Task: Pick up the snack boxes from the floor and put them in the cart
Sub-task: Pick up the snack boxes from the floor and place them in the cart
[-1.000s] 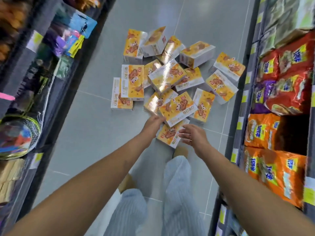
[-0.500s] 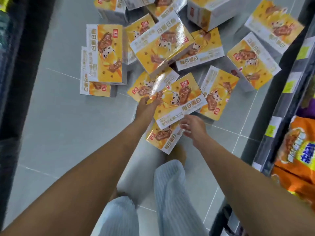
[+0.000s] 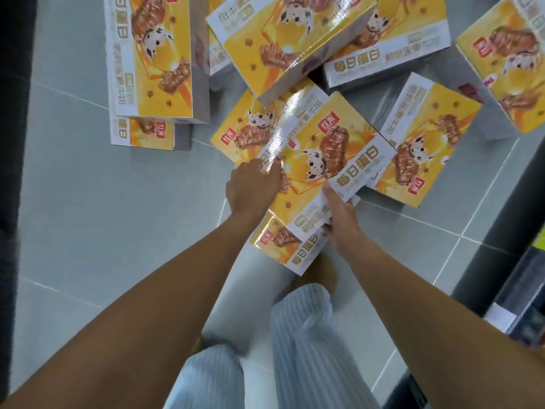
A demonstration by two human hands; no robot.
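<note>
Several yellow-and-white snack boxes lie scattered on the grey tiled floor. The nearest top box [image 3: 321, 163] lies tilted over another box [image 3: 287, 246] close to my feet. My left hand [image 3: 253, 185] grips its left edge, fingers curled over the side. My right hand [image 3: 340, 215] grips its lower right edge, fingertips hidden under the box. More boxes lie behind: one at the left [image 3: 153, 57], one in the middle [image 3: 295, 39], one at the right [image 3: 424, 140]. No cart is in view.
A dark shelf base [image 3: 14, 143] runs along the left edge. Another shelf unit [image 3: 519, 261] borders the right side. My legs in striped trousers [image 3: 306, 343] stand at the bottom centre. Bare floor tiles [image 3: 103, 216] show to the left of the pile.
The view has come much closer to the pile. Both hands reached forward and took hold of the nearest top box, left hand at its left edge, right hand at its lower right edge.
</note>
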